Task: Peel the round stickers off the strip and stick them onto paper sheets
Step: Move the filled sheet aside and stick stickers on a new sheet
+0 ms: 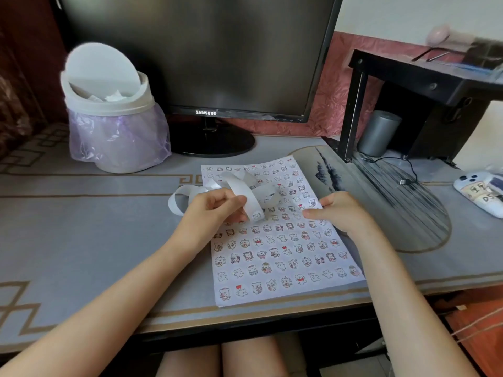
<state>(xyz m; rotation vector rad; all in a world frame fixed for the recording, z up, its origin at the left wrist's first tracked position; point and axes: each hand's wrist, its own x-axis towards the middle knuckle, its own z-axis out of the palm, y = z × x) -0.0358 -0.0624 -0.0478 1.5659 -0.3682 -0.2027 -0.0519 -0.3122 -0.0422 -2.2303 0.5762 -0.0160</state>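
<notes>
Both my hands hover over the white paper sheet (283, 257) of cartoon stickers on the grey tabletop (81, 227): left hand (215, 210) pinches the curling white backing strip (245, 191), right hand (337, 210) presses fingertips together, gripping nothing I can see.

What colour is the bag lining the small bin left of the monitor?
Translucent pale purple bag, hanging below the white bin rim; clearest in the head view.

Left hand (215, 206) pinches the curling white strip (239, 186) over the sticker-covered paper sheet (277, 248); right hand (340, 210) rests at the sheet's three-o'clock edge.
</notes>
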